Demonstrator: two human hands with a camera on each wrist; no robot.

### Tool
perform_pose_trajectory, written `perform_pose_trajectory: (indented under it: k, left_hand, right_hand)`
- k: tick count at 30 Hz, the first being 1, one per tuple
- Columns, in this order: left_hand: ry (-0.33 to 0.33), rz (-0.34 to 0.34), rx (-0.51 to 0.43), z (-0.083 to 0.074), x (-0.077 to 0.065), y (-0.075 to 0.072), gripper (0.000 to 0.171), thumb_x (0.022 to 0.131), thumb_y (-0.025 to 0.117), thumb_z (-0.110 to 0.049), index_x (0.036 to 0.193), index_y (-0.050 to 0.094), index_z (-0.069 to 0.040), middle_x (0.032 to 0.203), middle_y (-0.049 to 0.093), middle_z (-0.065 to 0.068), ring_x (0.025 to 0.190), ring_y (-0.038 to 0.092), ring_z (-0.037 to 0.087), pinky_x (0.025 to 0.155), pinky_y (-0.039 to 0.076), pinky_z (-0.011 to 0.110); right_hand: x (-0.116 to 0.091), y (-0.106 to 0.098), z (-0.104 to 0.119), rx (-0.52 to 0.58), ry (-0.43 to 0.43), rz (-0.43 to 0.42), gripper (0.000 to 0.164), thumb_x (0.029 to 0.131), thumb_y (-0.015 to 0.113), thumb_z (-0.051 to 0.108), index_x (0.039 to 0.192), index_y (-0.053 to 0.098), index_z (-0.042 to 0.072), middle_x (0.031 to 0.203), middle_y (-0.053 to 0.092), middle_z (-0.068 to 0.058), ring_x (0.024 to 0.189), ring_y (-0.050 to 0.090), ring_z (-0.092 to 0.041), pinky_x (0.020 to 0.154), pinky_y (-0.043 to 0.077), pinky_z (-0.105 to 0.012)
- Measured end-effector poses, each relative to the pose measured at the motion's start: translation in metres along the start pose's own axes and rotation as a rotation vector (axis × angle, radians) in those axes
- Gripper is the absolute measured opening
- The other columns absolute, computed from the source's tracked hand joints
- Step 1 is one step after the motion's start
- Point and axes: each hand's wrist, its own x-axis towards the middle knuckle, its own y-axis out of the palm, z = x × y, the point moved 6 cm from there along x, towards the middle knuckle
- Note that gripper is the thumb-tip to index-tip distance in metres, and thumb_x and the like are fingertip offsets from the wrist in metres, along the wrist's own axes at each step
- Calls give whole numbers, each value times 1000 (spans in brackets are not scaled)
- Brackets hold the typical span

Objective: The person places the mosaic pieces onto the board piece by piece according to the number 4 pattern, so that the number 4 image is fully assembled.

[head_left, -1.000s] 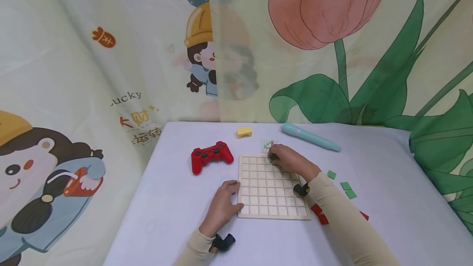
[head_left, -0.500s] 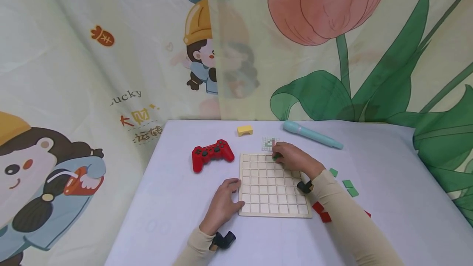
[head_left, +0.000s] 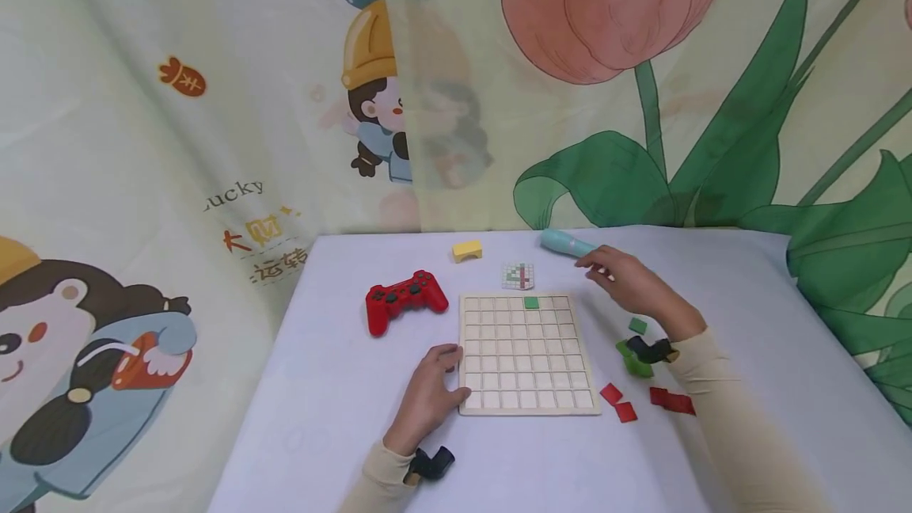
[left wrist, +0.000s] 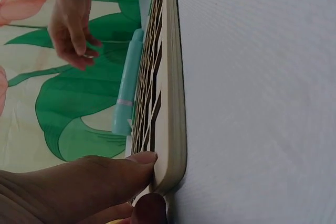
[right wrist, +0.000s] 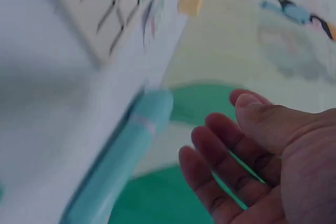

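Note:
A wooden grid board (head_left: 529,355) lies on the table, with one green square tile (head_left: 531,302) in its far row. My left hand (head_left: 425,400) rests against the board's left edge, thumb and fingers spread apart; in the left wrist view, the thumb (left wrist: 113,182) touches the wooden rim near a corner. My right hand (head_left: 630,283) hovers beyond the board's right side, over part of a teal stick-shaped thing (head_left: 563,243). In the right wrist view, its fingers (right wrist: 226,156) are loosely bent and hold nothing. A small printed grid card (head_left: 518,275) lies just behind the board.
Right of the board lie several green tiles (head_left: 637,326) and several red tiles (head_left: 625,412), some partly under my right wrist. A red game controller (head_left: 406,302) is at the left. A yellow arch block (head_left: 467,251) stands near the back edge. A printed curtain (head_left: 456,85) hangs behind.
My right hand has let go of the green tile, which now lies in the board's far row. The hand has moved right, off the board. My left hand has stayed put.

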Motion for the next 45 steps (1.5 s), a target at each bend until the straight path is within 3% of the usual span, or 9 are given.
perform_pose_trajectory:
  k: [3, 8, 13, 21, 34, 37, 40, 45]
  left_hand:
    - [-9, -12, 9, 1, -5, -2, 66, 81, 89, -3, 141, 64, 7, 149, 60, 19, 131, 64, 35, 111, 53, 54]
    - [-7, -25, 26, 3, -7, -6, 65, 81, 89, -3, 141, 64, 8, 149, 60, 20, 139, 59, 41, 114, 51, 55]
    - [11, -14, 25, 1, -2, -3, 65, 83, 88, -4, 142, 64, 6, 150, 59, 20, 138, 59, 40, 113, 53, 54]
    - [31, 29, 10, -2, 1, 5, 66, 83, 87, -4, 143, 62, 7, 151, 59, 19, 139, 58, 40, 114, 51, 54]
    - [8, -4, 16, -3, 2, 0, 67, 83, 88, -5, 144, 63, 6, 151, 59, 18, 140, 58, 39, 114, 53, 53]
    - [11, -4, 12, -4, 2, -3, 67, 83, 88, -4, 144, 62, 7, 151, 59, 19, 140, 57, 40, 114, 52, 54]
    - [10, 7, 10, -3, 1, -4, 67, 82, 88, -4, 143, 62, 7, 150, 59, 20, 139, 58, 41, 114, 51, 55]
    - [37, 11, 3, -3, -2, -3, 67, 82, 88, -3, 144, 62, 6, 149, 60, 20, 137, 59, 41, 113, 52, 56]
  right_hand:
    - [-23, -14, -23, -7, 77, -8, 26, 104, 66, 4, 129, 70, 1, 122, 68, -19, 109, 67, -33, 95, 63, -54]
    - [-51, -2, -54, -7, 191, 140, 32, 101, 72, 10, 132, 70, 3, 123, 68, -19, 108, 66, -34, 87, 66, -46]
    - [-63, 14, -69, -58, 225, 254, 37, 96, 78, 13, 131, 70, 6, 124, 65, -18, 110, 65, -33, 86, 66, -43]
    - [-71, 27, -75, -103, 255, 291, 31, 93, 79, 7, 123, 72, 6, 118, 65, -15, 107, 63, -29, 94, 64, -50]
    - [-59, 18, -63, -155, 185, 207, 32, 94, 76, 2, 124, 69, 6, 120, 62, -17, 111, 59, -33, 99, 62, -55]
    - [-54, 17, -54, -121, 177, 167, 31, 94, 75, 2, 124, 68, 3, 122, 60, -18, 110, 59, -32, 97, 63, -54]
    - [-49, 17, -39, -64, 125, 120, 29, 96, 72, 1, 124, 67, 1, 122, 57, -19, 108, 63, -31, 93, 64, -51]
    - [-37, 12, -7, -46, -36, -5, 27, 96, 70, -4, 123, 67, 1, 122, 59, -17, 105, 67, -28, 89, 65, -47]
